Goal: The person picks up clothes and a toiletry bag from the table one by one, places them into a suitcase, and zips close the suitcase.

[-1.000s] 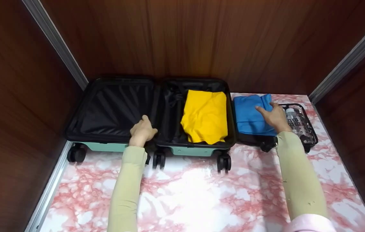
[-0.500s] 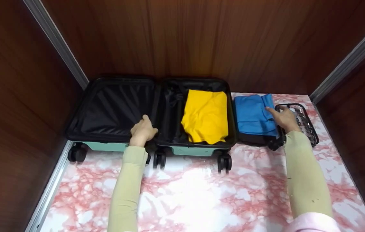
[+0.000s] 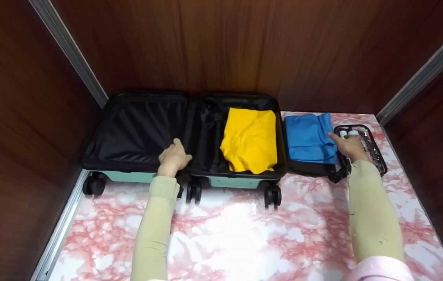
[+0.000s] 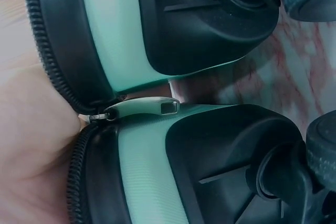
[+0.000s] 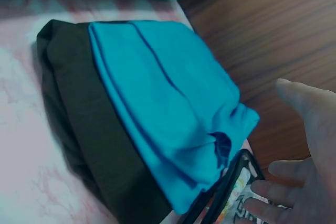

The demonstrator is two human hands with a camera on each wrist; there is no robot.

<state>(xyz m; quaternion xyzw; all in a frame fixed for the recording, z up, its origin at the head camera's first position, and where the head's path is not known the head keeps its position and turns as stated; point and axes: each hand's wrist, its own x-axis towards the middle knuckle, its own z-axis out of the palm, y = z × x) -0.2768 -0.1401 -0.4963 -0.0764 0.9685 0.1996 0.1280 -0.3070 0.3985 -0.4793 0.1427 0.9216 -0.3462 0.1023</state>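
A mint-green suitcase (image 3: 234,183) lies spread with its black-lined halves side by side. My left hand (image 3: 174,159) rests at its middle, where the two halves meet; in the left wrist view the palm (image 4: 37,129) lies against the zipper (image 4: 77,114). Inside the right half is a folded yellow garment (image 3: 250,140). To the right, a folded blue garment (image 3: 309,138) lies on a dark folded cloth (image 5: 100,119). My right hand (image 3: 350,148) is over a black-rimmed clear case (image 3: 379,158) holding bottles (image 3: 353,133), thumb spread and fingers loosely extended over it.
Brown wood-grain walls (image 3: 221,50) stand behind and at both sides, with metal strips (image 3: 69,43) in the corners. The suitcase's black wheels (image 3: 272,195) point toward me over the pink-and-white marbled surface (image 3: 229,234).
My right hand has moved rightward from the edge of the blue garment to over the clear case. My left hand and the suitcase stay where they were.
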